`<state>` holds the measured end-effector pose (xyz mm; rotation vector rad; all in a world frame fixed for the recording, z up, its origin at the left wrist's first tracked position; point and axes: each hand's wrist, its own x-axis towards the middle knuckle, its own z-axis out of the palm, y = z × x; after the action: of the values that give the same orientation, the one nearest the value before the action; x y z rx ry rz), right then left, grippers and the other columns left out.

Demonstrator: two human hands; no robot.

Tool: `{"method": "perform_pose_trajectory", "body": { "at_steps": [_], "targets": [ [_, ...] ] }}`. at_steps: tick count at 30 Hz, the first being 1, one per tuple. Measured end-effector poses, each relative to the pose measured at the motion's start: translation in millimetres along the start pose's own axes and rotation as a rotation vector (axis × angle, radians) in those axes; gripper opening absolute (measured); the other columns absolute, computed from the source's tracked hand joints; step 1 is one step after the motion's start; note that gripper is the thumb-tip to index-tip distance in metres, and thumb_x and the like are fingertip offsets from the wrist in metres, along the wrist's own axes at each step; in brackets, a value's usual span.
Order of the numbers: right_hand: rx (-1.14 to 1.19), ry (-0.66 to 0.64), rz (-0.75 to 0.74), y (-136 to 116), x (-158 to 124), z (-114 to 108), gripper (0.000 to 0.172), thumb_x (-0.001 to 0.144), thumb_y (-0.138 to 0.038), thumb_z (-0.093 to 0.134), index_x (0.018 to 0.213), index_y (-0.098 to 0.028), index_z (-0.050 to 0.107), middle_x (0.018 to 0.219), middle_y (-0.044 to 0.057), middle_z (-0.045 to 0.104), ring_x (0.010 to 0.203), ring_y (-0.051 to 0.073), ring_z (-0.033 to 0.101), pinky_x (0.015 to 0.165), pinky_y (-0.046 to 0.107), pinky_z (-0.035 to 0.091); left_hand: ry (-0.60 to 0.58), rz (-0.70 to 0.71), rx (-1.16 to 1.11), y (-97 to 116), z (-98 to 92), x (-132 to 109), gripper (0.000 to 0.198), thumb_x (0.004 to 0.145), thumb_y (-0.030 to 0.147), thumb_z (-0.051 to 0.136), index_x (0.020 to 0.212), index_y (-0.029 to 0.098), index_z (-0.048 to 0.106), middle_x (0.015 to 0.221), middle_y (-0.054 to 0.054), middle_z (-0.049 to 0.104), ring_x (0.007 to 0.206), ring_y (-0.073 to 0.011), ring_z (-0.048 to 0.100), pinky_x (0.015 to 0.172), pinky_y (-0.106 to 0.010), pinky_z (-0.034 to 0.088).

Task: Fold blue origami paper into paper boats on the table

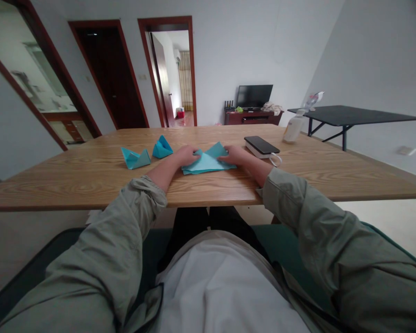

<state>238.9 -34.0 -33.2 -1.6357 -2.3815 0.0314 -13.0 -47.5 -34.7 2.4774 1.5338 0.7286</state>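
Note:
A light blue sheet of paper, partly folded, lies on the wooden table in front of me. My left hand presses on its left edge with fingers curled. My right hand holds down its right side, fingers bent over a raised flap. Two finished blue paper boats sit to the left: one nearer me and one a little farther back.
A black phone rests on a white power bank with a cable loop, just right of my right hand. A white bottle stands at the table's far right. A dark side table and a TV stand are beyond.

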Motion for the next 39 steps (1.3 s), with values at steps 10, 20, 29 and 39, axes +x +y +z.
{"method": "perform_pose_trajectory", "body": {
  "at_steps": [10,20,29,39],
  "targets": [
    [-0.020,0.021,-0.392,-21.0,-11.8,-11.2,0.041,0.086,-0.024,0.055,0.125,-0.020,0.068,0.121,0.007,0.071,0.105,0.023,0.066,0.089,0.026,0.047,-0.323,0.056,0.255,20.6,-2.9,-6.5,0.054,0.088,0.051,0.050,0.136,0.027,0.057,0.142,-0.002,0.057,0.125,-0.0213,0.056,0.107,-0.027,0.039],
    [-0.067,-0.115,-0.419,-44.9,-24.1,-5.8,0.047,0.093,-0.038,0.049,0.136,-0.022,0.060,0.130,0.011,0.065,0.111,0.026,0.065,0.095,0.031,0.045,-0.338,0.120,0.230,28.4,-4.7,-7.6,0.052,0.088,0.052,0.051,0.133,0.028,0.061,0.125,-0.002,0.068,0.107,-0.0198,0.064,0.093,-0.024,0.045],
    [-0.014,-0.177,-0.399,-39.0,-20.7,-7.1,0.049,0.093,-0.044,0.046,0.133,-0.019,0.062,0.126,0.011,0.067,0.106,0.027,0.067,0.091,0.032,0.047,-0.366,0.091,0.202,33.6,-9.0,-8.6,0.052,0.088,0.055,0.048,0.129,0.026,0.064,0.122,-0.002,0.070,0.109,-0.0211,0.063,0.095,-0.026,0.044],
    [-0.011,-0.287,-0.355,-38.5,-13.6,9.9,0.068,0.098,-0.049,0.034,0.156,-0.014,0.025,0.160,0.013,0.022,0.148,0.028,0.025,0.120,0.043,0.023,-0.526,0.042,0.267,50.6,7.5,-13.0,0.071,0.096,0.048,0.023,0.154,0.006,0.022,0.162,-0.018,0.017,0.151,-0.0250,0.016,0.121,-0.038,0.015]
  ]
}}
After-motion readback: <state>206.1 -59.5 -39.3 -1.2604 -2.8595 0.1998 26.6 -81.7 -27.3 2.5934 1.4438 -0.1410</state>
